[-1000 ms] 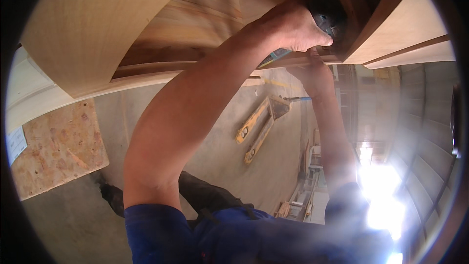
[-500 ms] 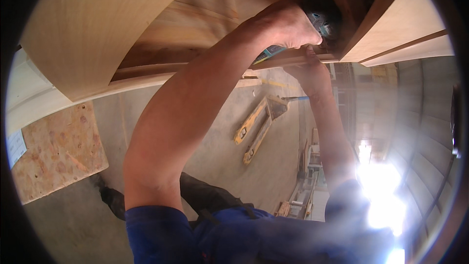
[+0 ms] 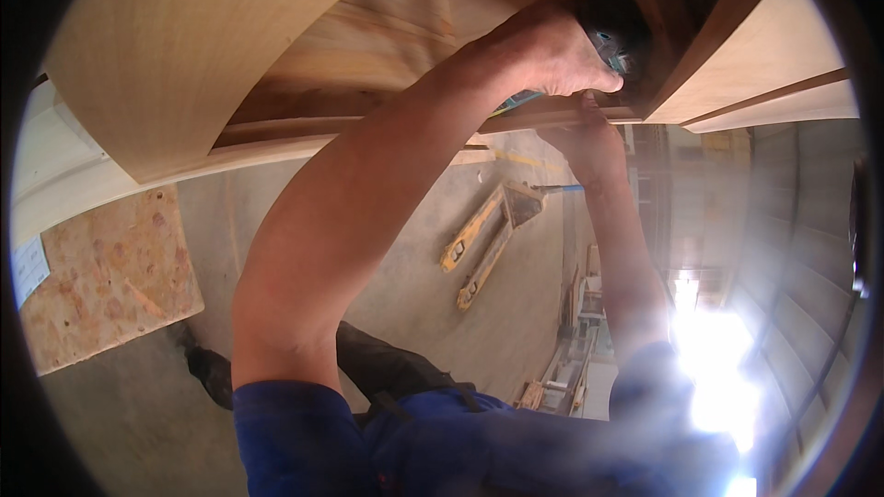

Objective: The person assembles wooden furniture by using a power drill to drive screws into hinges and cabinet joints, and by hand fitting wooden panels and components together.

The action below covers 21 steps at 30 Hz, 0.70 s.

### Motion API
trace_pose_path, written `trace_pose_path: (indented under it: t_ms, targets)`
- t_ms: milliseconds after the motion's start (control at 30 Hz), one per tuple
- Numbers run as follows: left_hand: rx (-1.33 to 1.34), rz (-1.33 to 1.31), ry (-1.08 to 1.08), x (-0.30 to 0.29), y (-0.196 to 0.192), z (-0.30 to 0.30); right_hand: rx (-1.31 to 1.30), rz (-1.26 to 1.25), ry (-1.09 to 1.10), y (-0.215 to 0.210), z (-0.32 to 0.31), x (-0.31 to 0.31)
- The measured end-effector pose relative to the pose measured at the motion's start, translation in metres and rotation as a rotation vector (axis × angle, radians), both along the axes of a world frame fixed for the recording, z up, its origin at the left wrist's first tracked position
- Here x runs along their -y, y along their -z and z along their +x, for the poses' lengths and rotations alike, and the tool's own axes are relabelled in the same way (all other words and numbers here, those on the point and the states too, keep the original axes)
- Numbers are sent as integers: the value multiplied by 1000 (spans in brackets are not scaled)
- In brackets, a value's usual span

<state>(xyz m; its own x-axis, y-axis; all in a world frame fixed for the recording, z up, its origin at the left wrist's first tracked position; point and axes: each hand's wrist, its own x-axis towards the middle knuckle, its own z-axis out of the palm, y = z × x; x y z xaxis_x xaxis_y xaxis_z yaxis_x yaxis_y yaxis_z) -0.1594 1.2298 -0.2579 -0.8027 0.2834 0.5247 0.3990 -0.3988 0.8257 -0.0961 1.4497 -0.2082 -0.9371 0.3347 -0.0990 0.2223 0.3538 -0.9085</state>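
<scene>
My left hand (image 3: 564, 48) is wrapped round a black and teal power tool (image 3: 615, 53) inside a wooden cabinet. The tool's dark rounded end shows past my knuckles, and a strip of its teal body shows below my wrist. Most of the tool is hidden by the hand, so its exact kind is unclear. Close below it, my right hand (image 3: 594, 143) is closed over the cabinet's front wooden rail (image 3: 543, 118), thumb up on the inner side and fingers underneath. The wooden cabinet interior (image 3: 387, 28) lies in shade around the tool.
Pale curved wood panels flank the opening, one at the left (image 3: 175, 46) and one at the right (image 3: 737, 46). A yellow pallet jack (image 3: 493, 235) stands on the concrete floor behind. At the left lies a plywood sheet (image 3: 115, 276). Bright light glares at the lower right.
My left hand and the tool have shifted slightly to the right and down in the picture, with the cabinet edge shifting a little too. Both hands keep their hold.
</scene>
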Motion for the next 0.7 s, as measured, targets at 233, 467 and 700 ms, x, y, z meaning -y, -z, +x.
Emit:
trace_pose_path:
  t_ms: [233, 467, 700]
  targets:
    - [3, 32, -45, -5, 2, 2, 16, 13, -51, -1, 0, -10]
    - [-15, -37, -23, 6, -4, 1, 18, -34, -24, 1, -1, -2]
    - [15, -72, 14, 4, -4, 0, -2, -105, -94, 1, -5, -23]
